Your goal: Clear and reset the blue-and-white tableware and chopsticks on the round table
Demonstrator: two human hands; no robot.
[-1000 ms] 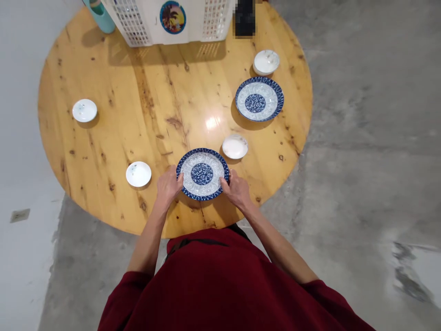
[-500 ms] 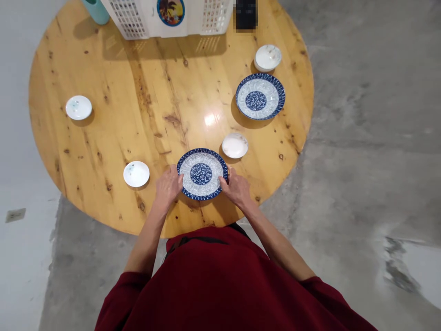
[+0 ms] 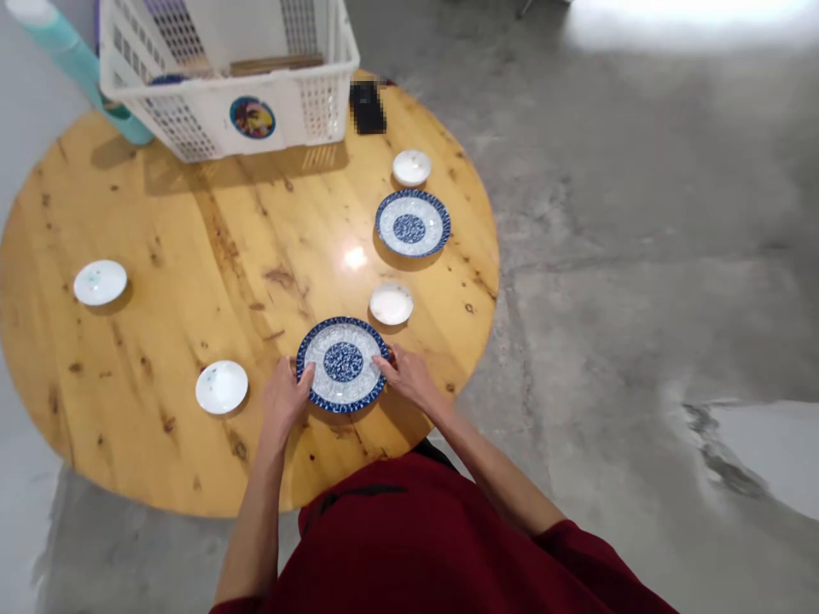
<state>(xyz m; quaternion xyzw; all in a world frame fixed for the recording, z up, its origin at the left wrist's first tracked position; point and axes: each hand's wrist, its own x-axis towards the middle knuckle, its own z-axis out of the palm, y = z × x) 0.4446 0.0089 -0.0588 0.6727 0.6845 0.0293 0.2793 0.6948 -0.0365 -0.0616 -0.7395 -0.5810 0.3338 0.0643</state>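
Observation:
A blue-and-white patterned plate (image 3: 342, 363) lies near the front edge of a round wooden table (image 3: 192, 256). My left hand (image 3: 286, 401) grips its left rim with a thumb on top. My right hand (image 3: 408, 378) grips its right rim, fingers curled round the edge. A small white saucer (image 3: 391, 304) sits just beyond the plate to the right. A second blue-and-white plate (image 3: 413, 223) lies further back, with another small white saucer (image 3: 411, 167) behind it.
Two more white saucers lie on the left, one near the front (image 3: 221, 386) and one at the far left (image 3: 100, 282). A white plastic basket (image 3: 217, 94) stands at the back, a teal bottle (image 3: 77, 60) beside it. Grey concrete floor (image 3: 640, 256) lies to the right.
The view has tilted up and shifted right, so the basket shows more fully. Both hands stay on the plate, which has hardly moved on the table.

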